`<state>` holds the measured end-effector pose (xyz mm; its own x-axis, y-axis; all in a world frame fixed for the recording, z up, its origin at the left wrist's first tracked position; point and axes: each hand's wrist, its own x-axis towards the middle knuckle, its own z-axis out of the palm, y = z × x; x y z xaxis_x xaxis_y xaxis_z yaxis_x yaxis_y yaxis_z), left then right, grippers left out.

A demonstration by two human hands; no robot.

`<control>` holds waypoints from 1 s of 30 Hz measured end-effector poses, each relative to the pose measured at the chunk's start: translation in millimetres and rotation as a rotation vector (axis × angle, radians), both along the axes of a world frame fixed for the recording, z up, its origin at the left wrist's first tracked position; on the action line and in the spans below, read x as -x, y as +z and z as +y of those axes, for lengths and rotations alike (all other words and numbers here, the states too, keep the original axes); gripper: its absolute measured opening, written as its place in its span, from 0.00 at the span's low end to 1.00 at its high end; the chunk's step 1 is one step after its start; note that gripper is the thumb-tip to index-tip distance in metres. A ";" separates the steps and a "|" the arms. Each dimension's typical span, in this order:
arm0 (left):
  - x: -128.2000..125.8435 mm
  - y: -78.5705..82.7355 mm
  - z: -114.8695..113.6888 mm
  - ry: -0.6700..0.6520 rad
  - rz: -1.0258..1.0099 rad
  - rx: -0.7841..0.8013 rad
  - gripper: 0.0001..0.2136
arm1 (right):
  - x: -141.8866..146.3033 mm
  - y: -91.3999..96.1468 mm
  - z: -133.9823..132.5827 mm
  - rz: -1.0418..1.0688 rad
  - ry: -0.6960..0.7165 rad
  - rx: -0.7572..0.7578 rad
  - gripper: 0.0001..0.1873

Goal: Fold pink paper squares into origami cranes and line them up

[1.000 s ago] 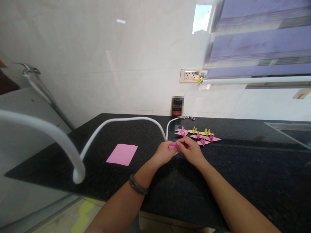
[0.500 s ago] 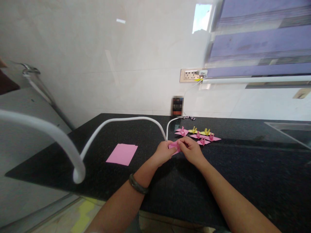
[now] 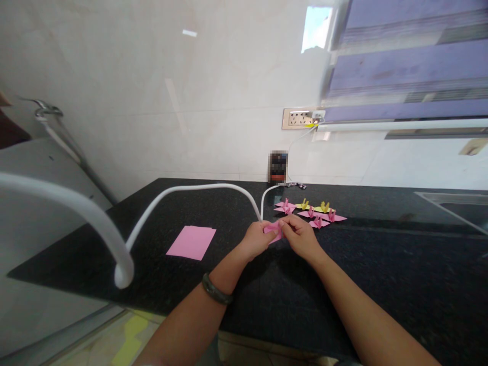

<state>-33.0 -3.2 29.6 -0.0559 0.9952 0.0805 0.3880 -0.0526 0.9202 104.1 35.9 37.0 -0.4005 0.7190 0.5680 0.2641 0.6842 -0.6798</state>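
Note:
Between my two hands is a piece of pink origami paper (image 3: 274, 235), partly folded and held just above the dark countertop. My left hand (image 3: 256, 241) pinches its left side, with the thumb lying across the paper. On the other side, the thumb and fingers of my right hand (image 3: 301, 236) grip the upper right edge. My fingers cover much of the sheet, so its exact folds are hidden. Several folded paper cranes, pink (image 3: 319, 222) and yellow (image 3: 325, 207), sit just beyond my right hand. To the left lies a small stack of pink paper squares (image 3: 191, 243).
A white bendy tube stand (image 3: 213, 186) arches over the black countertop (image 3: 160, 284) from the left. Against the wall stands a dark, blurred-out object (image 3: 278, 166), with a thin cable rising to the wall socket (image 3: 299, 119). A sink edge (image 3: 450, 208) is at the right.
Almost nothing differs. Both hands keep the pink paper in the same place, with only a very slight shift of the paper between the fingers.

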 end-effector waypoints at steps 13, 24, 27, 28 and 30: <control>3.8 -10.5 6.1 0.021 0.108 -0.062 0.15 | 0.6 -11.5 6.7 -0.122 0.025 0.031 0.07; 3.0 -8.4 4.0 -0.015 0.071 -0.011 0.13 | 1.1 -13.0 9.2 -0.112 0.008 0.027 0.12; 3.4 -6.7 2.8 -0.046 0.059 0.008 0.12 | 0.3 -12.5 9.3 -0.106 0.006 0.026 0.14; 3.5 -6.3 2.4 -0.058 0.053 0.016 0.12 | -0.1 -12.0 9.2 -0.102 0.005 0.026 0.15; 3.5 -6.1 1.8 -0.084 0.036 0.030 0.12 | -1.2 -10.8 9.1 -0.095 -0.001 0.030 0.17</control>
<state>-36.6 -1.4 23.5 0.0306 0.9982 0.0514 0.4165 -0.0595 0.9072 105.3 45.0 26.1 -0.4504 0.7357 0.5058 0.3290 0.6635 -0.6720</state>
